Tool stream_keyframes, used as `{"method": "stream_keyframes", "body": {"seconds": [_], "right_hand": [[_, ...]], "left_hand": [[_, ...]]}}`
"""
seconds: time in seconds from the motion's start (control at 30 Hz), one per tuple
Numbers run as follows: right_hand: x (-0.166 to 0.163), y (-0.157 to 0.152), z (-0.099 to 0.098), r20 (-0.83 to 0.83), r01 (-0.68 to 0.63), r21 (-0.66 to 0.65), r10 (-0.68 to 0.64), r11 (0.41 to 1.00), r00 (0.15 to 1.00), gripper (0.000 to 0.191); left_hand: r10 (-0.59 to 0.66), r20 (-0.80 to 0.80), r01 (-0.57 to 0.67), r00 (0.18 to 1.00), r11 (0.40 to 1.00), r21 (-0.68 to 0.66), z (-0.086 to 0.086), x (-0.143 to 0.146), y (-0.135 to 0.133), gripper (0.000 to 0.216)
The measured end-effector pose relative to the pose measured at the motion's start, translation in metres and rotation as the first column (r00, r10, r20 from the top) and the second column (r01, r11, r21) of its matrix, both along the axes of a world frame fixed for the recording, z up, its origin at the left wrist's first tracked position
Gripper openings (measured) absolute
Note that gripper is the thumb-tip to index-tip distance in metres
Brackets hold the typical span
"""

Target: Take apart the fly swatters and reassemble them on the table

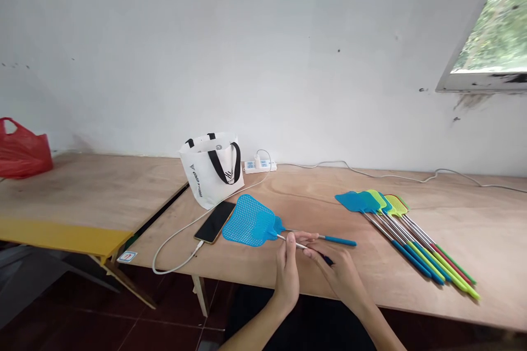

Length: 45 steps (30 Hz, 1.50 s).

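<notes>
A blue fly swatter with a perforated paddle and a metal shaft is held just above the table's front part. My left hand closes on its shaft near the paddle, thumb on top. Further along, my right hand is closed on the handle end, and a dark bit of the grip shows by the fingers. Behind my hands a second blue swatter lies on the table, its blue handle pointing right and its paddle partly covered by the held one. To the right, several blue, yellow-green and red-handled swatters lie fanned together.
A black phone on a white charging cable lies left of the paddle. Behind it stands a white bag with black handles, beside a power strip. A red plastic bag rests on the left table, across a gap.
</notes>
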State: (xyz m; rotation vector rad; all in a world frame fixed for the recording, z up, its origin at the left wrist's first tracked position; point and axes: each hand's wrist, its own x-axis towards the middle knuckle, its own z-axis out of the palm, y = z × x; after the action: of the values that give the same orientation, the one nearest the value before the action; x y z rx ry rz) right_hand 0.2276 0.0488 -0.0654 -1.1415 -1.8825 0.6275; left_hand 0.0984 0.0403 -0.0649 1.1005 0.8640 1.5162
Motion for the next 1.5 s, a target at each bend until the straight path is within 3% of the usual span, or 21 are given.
{"method": "stream_keyframes", "body": {"seconds": [0.13, 0.4, 0.7, 0.87, 1.07, 1.13, 1.27, 1.33, 1.5], "right_hand": [[0.006, 0.004, -0.002, 0.081, 0.057, -0.044, -0.053, 0.997, 0.995, 0.041], [0.016, 0.01, 0.002, 0.192, 0.021, -0.011, -0.018, 1.0, 0.981, 0.032], [0.038, 0.021, -0.005, 0.2, 0.147, 0.0, -0.144, 0.989, 0.969, 0.032], [0.058, 0.023, 0.001, 0.216, 0.188, 0.021, -0.188, 0.982, 0.958, 0.04], [0.072, 0.029, -0.002, 0.288, 0.16, 0.044, -0.165, 0.986, 0.943, 0.037], [0.075, 0.036, -0.01, 0.278, 0.168, 0.066, -0.18, 0.983, 0.943, 0.037], [0.083, 0.054, -0.033, 0.255, 0.239, 0.133, -0.266, 0.962, 0.93, 0.041], [0.086, 0.06, -0.044, 0.286, 0.29, 0.195, -0.337, 0.937, 0.897, 0.042], [0.085, 0.064, -0.061, 0.371, 0.334, 0.341, -0.453, 0.879, 0.811, 0.038]], "left_hand": [[-0.005, 0.061, 0.007, 0.998, 0.999, -0.045, -0.005, -0.003, 0.009, 0.052], [-0.074, 0.03, 0.075, 0.997, 0.997, -0.032, -0.011, -0.011, 0.026, 0.048], [0.033, 0.015, -0.033, 0.999, 0.999, -0.032, -0.001, -0.036, 0.046, 0.054], [-0.122, -0.101, 0.114, 0.987, 0.99, -0.082, -0.004, -0.042, 0.054, 0.059], [-0.172, -0.139, 0.157, 0.975, 0.981, -0.117, -0.01, -0.041, 0.052, 0.061], [-0.257, -0.249, 0.224, 0.934, 0.962, -0.154, -0.01, -0.044, 0.051, 0.062], [-0.482, -0.487, 0.405, 0.729, 0.876, -0.261, -0.008, -0.05, 0.046, 0.058], [-0.512, -0.535, 0.436, 0.671, 0.857, -0.273, -0.004, -0.05, 0.042, 0.054], [-0.522, -0.592, 0.469, 0.614, 0.844, -0.259, 0.006, -0.047, 0.034, 0.044]]}}
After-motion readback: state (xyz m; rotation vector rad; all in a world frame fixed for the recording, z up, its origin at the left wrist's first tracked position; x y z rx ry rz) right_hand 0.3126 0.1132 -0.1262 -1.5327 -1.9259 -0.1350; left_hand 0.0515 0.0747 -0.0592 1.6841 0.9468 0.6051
